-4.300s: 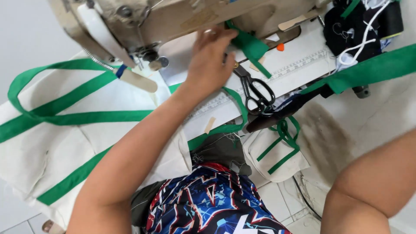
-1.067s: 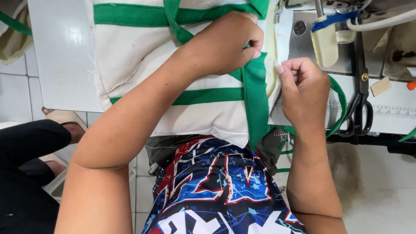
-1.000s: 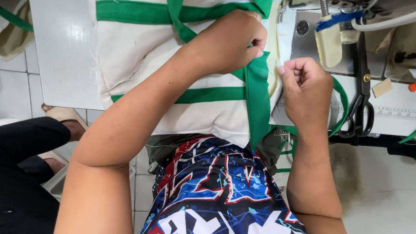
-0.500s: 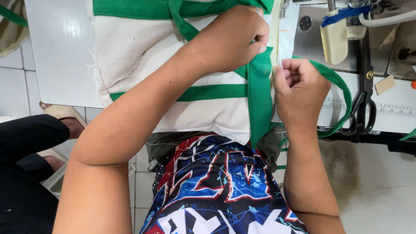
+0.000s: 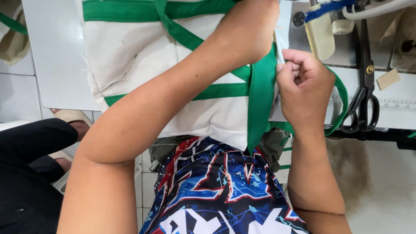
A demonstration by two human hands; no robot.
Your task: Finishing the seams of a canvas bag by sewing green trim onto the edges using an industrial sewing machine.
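**Holding a cream bag at the machine table**

A cream canvas bag (image 5: 143,56) banded with green strap (image 5: 261,99) is spread at twelve o'clock. The strap is pressed by the left hand (image 5: 249,30); the bag's edge is pinched in the closed right hand (image 5: 303,86). Black scissors (image 5: 362,108) lie at three o'clock.

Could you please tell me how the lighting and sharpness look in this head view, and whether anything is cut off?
Head view: even, soft daylight, no harsh glare; faint shadow under the left hand on the cream bag; the right hand, green strap and scissors are sharp; the left hand's fingers and the sewing machine are cropped by the top edge.
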